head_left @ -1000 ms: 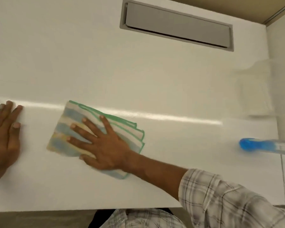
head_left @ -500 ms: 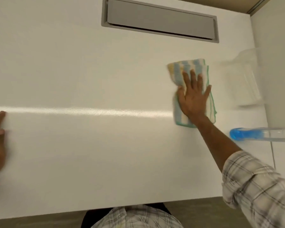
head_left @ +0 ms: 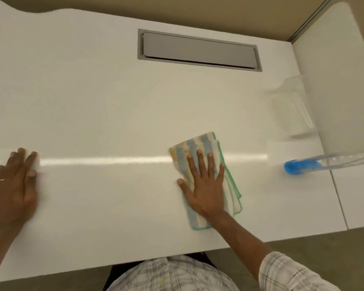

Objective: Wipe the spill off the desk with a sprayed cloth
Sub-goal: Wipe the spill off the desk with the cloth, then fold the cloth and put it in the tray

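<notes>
A folded striped cloth (head_left: 198, 145) with a green hem lies flat on the white desk (head_left: 105, 114), right of centre. My right hand (head_left: 204, 185) presses on it with fingers spread, covering its middle. My left hand (head_left: 13, 190) rests palm down on the desk at the far left, holding nothing. A clear spray bottle with a blue head (head_left: 298, 165) lies on its side at the right. I see no spill on the surface.
A grey cable flap (head_left: 198, 50) is set into the desk at the back. A clear plastic jug (head_left: 290, 106) stands at the right, near a white side panel (head_left: 332, 80). The desk's front edge runs just below my right forearm.
My right hand slid the cloth from the left to the back right, then back toward me to right of centre. My left hand stayed flat at the left.
</notes>
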Tool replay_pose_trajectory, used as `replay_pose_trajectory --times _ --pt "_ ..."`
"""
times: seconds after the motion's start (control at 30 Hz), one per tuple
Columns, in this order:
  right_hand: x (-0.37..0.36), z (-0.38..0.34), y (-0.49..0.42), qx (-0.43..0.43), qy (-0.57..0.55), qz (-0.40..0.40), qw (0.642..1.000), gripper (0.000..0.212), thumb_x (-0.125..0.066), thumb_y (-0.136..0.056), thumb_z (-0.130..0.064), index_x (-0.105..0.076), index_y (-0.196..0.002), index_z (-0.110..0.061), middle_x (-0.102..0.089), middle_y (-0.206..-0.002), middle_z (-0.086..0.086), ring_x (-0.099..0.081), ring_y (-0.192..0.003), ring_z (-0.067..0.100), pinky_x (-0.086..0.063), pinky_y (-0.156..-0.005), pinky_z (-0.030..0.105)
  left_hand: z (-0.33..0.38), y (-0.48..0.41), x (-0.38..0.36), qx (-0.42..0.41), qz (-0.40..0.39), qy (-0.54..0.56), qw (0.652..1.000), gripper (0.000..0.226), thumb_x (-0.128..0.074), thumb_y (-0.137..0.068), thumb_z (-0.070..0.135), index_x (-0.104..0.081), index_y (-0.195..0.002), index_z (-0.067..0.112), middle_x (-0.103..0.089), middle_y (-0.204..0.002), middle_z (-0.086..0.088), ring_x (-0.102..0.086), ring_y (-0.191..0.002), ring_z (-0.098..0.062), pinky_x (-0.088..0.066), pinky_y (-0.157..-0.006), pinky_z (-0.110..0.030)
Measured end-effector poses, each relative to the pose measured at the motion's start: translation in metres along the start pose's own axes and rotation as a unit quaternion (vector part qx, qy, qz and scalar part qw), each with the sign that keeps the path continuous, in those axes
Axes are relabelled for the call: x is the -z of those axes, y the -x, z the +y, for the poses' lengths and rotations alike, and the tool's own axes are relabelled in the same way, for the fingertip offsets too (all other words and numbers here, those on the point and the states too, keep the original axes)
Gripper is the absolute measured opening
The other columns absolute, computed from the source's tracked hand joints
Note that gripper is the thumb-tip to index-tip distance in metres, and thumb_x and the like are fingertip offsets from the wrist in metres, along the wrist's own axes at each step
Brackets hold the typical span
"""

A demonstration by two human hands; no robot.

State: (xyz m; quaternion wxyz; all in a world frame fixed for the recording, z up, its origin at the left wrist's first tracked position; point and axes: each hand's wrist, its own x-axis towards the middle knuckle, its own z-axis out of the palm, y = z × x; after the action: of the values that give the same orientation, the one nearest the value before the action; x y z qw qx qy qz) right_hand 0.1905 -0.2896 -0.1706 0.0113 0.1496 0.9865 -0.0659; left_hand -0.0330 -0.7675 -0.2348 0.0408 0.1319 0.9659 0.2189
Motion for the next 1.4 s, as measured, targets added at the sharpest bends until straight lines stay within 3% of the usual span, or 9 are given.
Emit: replay_pose_trajectory --times 0.33,0.4,0.53,0.67,0.73,0.8,0.97,1.17,1.4 --pt "0.009 -0.199 -0.02 0.151 -0.283 -0.124 0.939 0.045 -0.037 -0.112 -0.04 -0.05 -0.154 -0.029 -0.046 -0.164 -0.008 -0.017 -0.16 0.002 0.0 -0.131 0.056 0.067 0.019 0.037 0.003 0.033 -0.034 0.999 0.06 -0.025 -0.109 0.034 -0.047 -0.159 0.009 -0.037 -0.171 -0.015 -0.032 -0.161 -0.032 -0.01 -0.131 -0.036" --pt "0.029 -0.227 -0.025 0.053 -0.481 -0.213 0.848 0.048 -0.039 -0.11 -0.047 -0.05 -0.154 -0.029 -0.046 -0.164 -0.003 -0.02 -0.154 -0.012 -0.003 -0.133 0.047 0.074 0.023 0.042 0.001 0.025 -0.025 0.999 0.061 -0.025 -0.108 0.033 -0.046 -0.16 0.008 -0.036 -0.172 -0.015 -0.031 -0.162 -0.032 -0.011 -0.131 -0.039" --pt "0.076 -0.251 -0.036 -0.143 -0.79 -0.313 0.507 0.057 -0.052 -0.103 -0.052 -0.06 -0.146 -0.015 -0.066 -0.143 0.009 -0.061 -0.133 0.027 -0.038 -0.123 0.042 0.073 0.025 0.048 -0.003 0.003 -0.016 1.0 0.052 -0.028 -0.111 0.025 -0.056 -0.148 0.001 -0.041 -0.169 -0.017 -0.031 -0.162 -0.032 -0.017 -0.133 -0.048" --pt "0.13 -0.231 -0.034 -0.161 -0.883 -0.242 0.368 0.046 -0.049 -0.106 -0.047 -0.082 -0.105 -0.014 -0.08 -0.096 0.005 -0.077 -0.087 0.019 -0.06 -0.087 0.032 0.081 0.023 0.062 0.051 -0.005 0.091 0.995 0.047 -0.033 -0.115 0.023 -0.054 -0.153 0.005 -0.04 -0.17 -0.013 -0.028 -0.164 -0.027 -0.01 -0.133 -0.042" --pt "0.151 -0.221 -0.027 -0.138 -0.911 -0.212 0.327 0.061 -0.041 -0.106 -0.059 -0.077 -0.115 -0.012 -0.078 -0.106 0.008 -0.076 -0.098 0.025 -0.054 -0.099 0.038 0.099 0.019 0.075 0.122 -0.006 0.204 0.971 0.046 -0.036 -0.115 0.028 -0.056 -0.153 0.011 -0.047 -0.166 -0.007 -0.033 -0.162 -0.024 -0.012 -0.135 -0.041" --pt "0.161 -0.211 -0.015 -0.118 -0.92 -0.179 0.327 0.079 -0.025 -0.105 -0.068 -0.075 -0.12 -0.008 -0.077 -0.114 0.012 -0.074 -0.106 0.03 -0.051 -0.107 0.043 0.132 0.013 0.097 0.168 -0.04 0.384 0.907 0.051 -0.034 -0.113 0.047 -0.06 -0.148 0.019 -0.06 -0.155 0.002 -0.048 -0.153 -0.02 -0.022 -0.133 -0.041" --pt "0.18 -0.194 -0.013 -0.151 -0.916 -0.113 0.355 0.055 -0.062 -0.085 -0.049 -0.055 -0.128 -0.015 -0.056 -0.107 0.012 -0.054 -0.098 0.033 -0.042 -0.1 0.046 0.217 0.013 0.13 0.068 -0.294 0.594 0.746 0.097 -0.029 -0.079 0.092 -0.059 -0.146 0.028 -0.075 -0.137 0.002 -0.075 -0.121 -0.017 -0.059 -0.106 -0.039" --pt "0.182 -0.147 -0.018 -0.211 -0.858 -0.157 0.441 0.035 -0.057 -0.093 -0.033 -0.07 -0.113 -0.008 -0.071 -0.101 0.015 -0.068 -0.092 0.032 -0.054 -0.09 0.043 0.253 0.018 0.126 0.025 -0.247 0.536 0.807 0.029 -0.062 -0.104 0.042 -0.067 -0.127 0.026 -0.083 -0.108 0.005 -0.079 -0.086 -0.008 -0.061 -0.069 -0.021" --pt "0.142 -0.102 0.002 -0.265 -0.784 -0.201 0.524 0.043 -0.065 -0.098 -0.01 -0.061 -0.139 -0.002 -0.074 -0.129 0.018 -0.076 -0.106 0.029 -0.064 -0.091 0.043 0.273 0.028 0.112 0.143 -0.294 0.583 0.743 0.026 -0.068 -0.101 0.031 -0.068 -0.125 0.02 -0.08 -0.114 0.0 -0.077 -0.099 -0.017 -0.066 -0.076 -0.032"
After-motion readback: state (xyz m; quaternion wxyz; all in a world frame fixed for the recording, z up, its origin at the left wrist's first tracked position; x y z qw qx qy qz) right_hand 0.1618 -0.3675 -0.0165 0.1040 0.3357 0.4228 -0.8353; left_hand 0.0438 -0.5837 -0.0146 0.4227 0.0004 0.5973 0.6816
